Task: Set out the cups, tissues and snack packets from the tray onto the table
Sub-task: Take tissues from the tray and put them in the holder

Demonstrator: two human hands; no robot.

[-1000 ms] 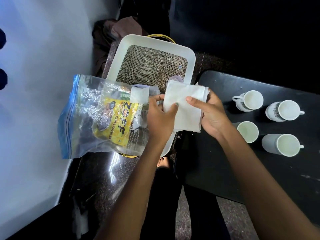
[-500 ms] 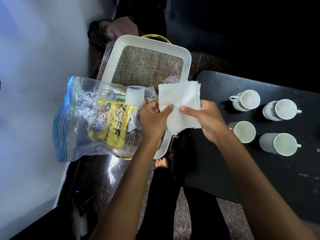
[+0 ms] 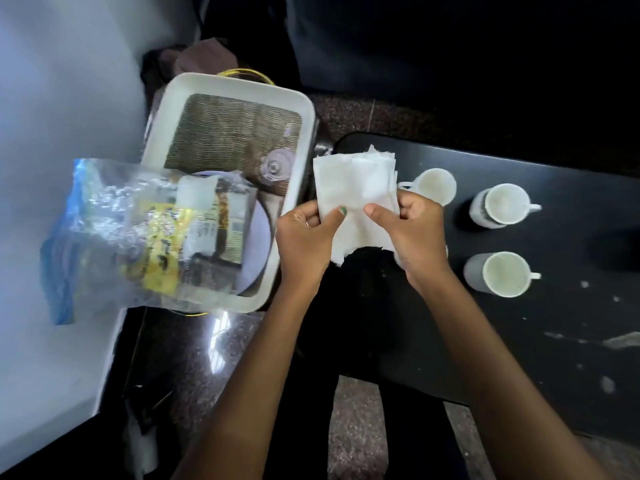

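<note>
A stack of white tissues [image 3: 353, 181] is held between my left hand [image 3: 304, 237] and my right hand [image 3: 412, 230], over the left edge of the black table [image 3: 571, 323]. Both thumbs press on the top sheet. The white tray [image 3: 298, 109] stands to the left with a woven mat in it. A clear zip bag holding yellow snack packets [image 3: 145, 233] lies across the tray's near end. Several white cups stand on the table: one [image 3: 434, 183] behind my right hand, one [image 3: 504, 204] further right, one [image 3: 505, 273] nearer; another is hidden by my right hand.
A small clear lid [image 3: 275, 166] and a white plate [image 3: 258, 237] lie in the tray. A pale wall [image 3: 52, 98] runs along the left. Dark speckled floor [image 3: 194, 358] shows between tray and table. White specks dot the table's right part.
Both hands have carried the tissue stack rightward, from above the tray to the table's left edge. The snack bag has stayed in the tray.
</note>
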